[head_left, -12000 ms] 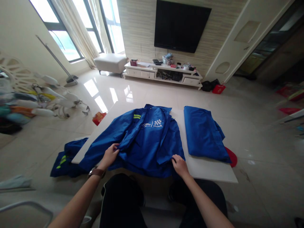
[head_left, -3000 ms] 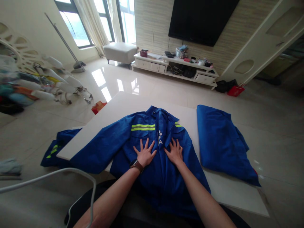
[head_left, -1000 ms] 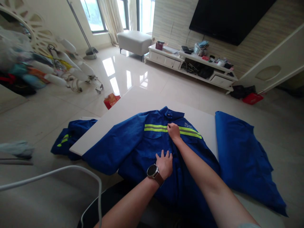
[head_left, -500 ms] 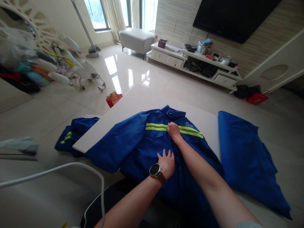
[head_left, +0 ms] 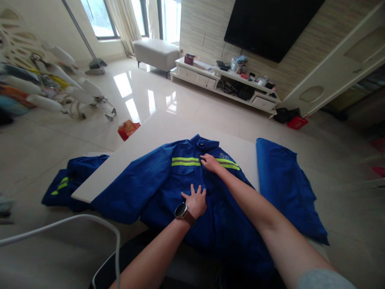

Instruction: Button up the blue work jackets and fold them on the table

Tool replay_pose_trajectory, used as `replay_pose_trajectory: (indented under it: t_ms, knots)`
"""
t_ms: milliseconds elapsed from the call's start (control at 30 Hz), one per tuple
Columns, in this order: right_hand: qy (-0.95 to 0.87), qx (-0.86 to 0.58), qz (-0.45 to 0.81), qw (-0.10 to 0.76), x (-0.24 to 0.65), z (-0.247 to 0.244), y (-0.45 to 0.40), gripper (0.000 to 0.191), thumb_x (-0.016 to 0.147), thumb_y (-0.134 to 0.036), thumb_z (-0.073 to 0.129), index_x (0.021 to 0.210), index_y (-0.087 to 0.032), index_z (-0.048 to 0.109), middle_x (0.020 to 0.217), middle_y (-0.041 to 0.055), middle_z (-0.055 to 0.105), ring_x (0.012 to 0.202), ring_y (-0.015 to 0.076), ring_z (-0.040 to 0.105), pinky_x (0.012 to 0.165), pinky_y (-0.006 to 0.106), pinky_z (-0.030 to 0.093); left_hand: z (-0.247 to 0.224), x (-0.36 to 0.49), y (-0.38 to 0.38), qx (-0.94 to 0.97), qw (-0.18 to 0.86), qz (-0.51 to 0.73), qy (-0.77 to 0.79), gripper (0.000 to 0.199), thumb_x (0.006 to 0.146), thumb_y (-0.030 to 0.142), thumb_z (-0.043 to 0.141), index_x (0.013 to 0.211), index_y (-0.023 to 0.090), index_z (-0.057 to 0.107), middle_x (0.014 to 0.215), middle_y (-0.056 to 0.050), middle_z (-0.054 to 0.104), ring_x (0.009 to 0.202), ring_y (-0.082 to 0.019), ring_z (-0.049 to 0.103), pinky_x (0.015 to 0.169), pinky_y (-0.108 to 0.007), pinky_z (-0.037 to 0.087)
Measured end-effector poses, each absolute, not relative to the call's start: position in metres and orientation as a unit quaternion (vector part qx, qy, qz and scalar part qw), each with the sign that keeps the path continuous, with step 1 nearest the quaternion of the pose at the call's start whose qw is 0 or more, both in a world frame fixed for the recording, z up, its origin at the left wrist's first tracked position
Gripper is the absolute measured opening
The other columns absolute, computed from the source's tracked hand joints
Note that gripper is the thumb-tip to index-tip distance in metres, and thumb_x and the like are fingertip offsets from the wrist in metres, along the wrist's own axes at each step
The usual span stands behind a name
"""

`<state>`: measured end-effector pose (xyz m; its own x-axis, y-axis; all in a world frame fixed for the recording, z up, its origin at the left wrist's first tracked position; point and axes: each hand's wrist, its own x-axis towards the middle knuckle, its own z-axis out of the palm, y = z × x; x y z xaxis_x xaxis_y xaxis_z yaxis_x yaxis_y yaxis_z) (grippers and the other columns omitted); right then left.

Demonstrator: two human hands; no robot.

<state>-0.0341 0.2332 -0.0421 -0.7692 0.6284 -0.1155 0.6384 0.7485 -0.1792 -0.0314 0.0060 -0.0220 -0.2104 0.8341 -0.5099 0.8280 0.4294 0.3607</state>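
Observation:
A blue work jacket [head_left: 164, 200] with yellow-green and grey reflective stripes lies front up on a white table [head_left: 150, 134], its collar pointing away from me. My left hand [head_left: 195, 202], with a watch on the wrist, rests flat on the jacket's front below the chest pocket, fingers spread. At the chest stripe, my right hand [head_left: 210, 163] has its fingers closed at the front placket edge; the fingertips are partly hidden. One sleeve stretches toward the table's left edge. The jacket's lower part hangs toward me in shadow.
Folded blue cloth [head_left: 285, 188] lies at the table's right end. Another blue garment [head_left: 64, 184] with yellow-green strips is past the left edge. A white curved tube [head_left: 78, 218] crosses the lower left. A red bag [head_left: 128, 130] stands on the floor behind the table.
The view has swung to the right, so everything sits further left. My right hand has gone from a fist on the stripe to fingers extended toward the placket. My left hand stays flat.

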Motion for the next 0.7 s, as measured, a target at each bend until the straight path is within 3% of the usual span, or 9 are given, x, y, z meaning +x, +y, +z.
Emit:
replay_pose_trajectory:
  t_ms: [67,133,233,300,400,500,600,700]
  knots:
    - [0.914,0.392,-0.101,-0.002,0.016,-0.020,0.256,0.034,0.102,-0.023,0.051,0.133,-0.015,0.062,0.131,0.0124,0.063,0.118,0.0183,0.058,0.104,0.027,0.043,-0.028,-0.033,0.004,0.480,0.332,-0.010,0.812,0.077,0.090,0.042,0.063,0.161,0.036,0.035,0.174,-0.010,0.014,0.154,-0.057,0.005,0.099,-0.090,0.027]
    - [0.883,0.459,-0.099,0.002,0.079,0.000,0.273,0.038,0.102,-0.024,0.048,0.135,-0.009,0.058,0.128,0.0169,0.064,0.112,0.0202,0.061,0.098,0.030,0.046,-0.035,-0.037,0.002,0.429,0.346,-0.011,0.834,0.080,0.089,0.052,0.063,0.162,0.040,0.031,0.175,-0.009,0.003,0.151,-0.061,0.001,0.094,-0.092,0.028]
    - [0.842,0.515,-0.142,0.081,0.168,0.009,0.270,0.029,0.091,-0.028,0.068,0.109,-0.005,0.069,0.092,0.0127,0.072,0.078,0.0197,0.065,0.073,0.027,0.049,-0.044,-0.045,0.000,0.408,0.349,0.013,0.844,0.079,0.092,0.062,0.054,0.163,0.046,0.023,0.175,-0.005,-0.007,0.152,-0.060,-0.008,0.091,-0.092,0.031]
    - [0.827,0.521,-0.171,0.122,0.208,0.002,0.250,0.019,0.080,-0.021,0.077,0.093,-0.009,0.070,0.079,0.0066,0.071,0.068,0.0174,0.062,0.065,0.024,0.044,-0.051,-0.051,0.000,0.408,0.346,0.029,0.844,0.077,0.093,0.068,0.047,0.162,0.050,0.018,0.174,-0.001,-0.012,0.152,-0.058,-0.014,0.091,-0.093,0.028]
    - [0.830,0.513,-0.182,0.125,0.231,-0.018,0.210,0.004,0.082,-0.011,0.067,0.084,-0.014,0.069,0.080,0.0037,0.070,0.074,0.0162,0.062,0.068,0.023,0.041,-0.061,-0.060,0.002,0.398,0.348,0.053,0.847,0.075,0.092,0.075,0.036,0.161,0.053,0.015,0.174,0.004,-0.014,0.151,-0.056,-0.021,0.092,-0.095,0.023]
    - [0.847,0.501,-0.160,0.075,0.235,-0.032,0.184,0.014,0.089,-0.012,0.055,0.092,-0.017,0.067,0.094,0.0053,0.070,0.092,0.0184,0.062,0.080,0.025,0.041,-0.069,-0.074,0.000,0.391,0.335,0.062,0.855,0.076,0.091,0.077,0.033,0.161,0.054,0.011,0.173,0.007,-0.016,0.151,-0.055,-0.023,0.093,-0.096,0.018]
    - [0.838,0.537,-0.094,-0.013,0.246,-0.037,0.176,0.019,0.090,-0.021,0.057,0.107,-0.017,0.064,0.114,0.0115,0.066,0.109,0.0238,0.058,0.090,0.029,0.041,-0.071,-0.099,-0.007,0.382,0.316,0.046,0.867,0.080,0.090,0.075,0.041,0.161,0.054,0.009,0.173,0.007,-0.017,0.150,-0.055,-0.024,0.093,-0.097,0.014]
    - [0.788,0.600,-0.135,0.021,0.263,-0.046,0.167,0.031,0.084,-0.028,0.068,0.109,-0.014,0.061,0.112,0.0146,0.065,0.103,0.0253,0.060,0.084,0.028,0.043,-0.072,-0.129,-0.014,0.375,0.321,0.033,0.869,0.086,0.087,0.073,0.051,0.160,0.055,0.010,0.173,0.006,-0.017,0.150,-0.057,-0.022,0.093,-0.097,0.013]
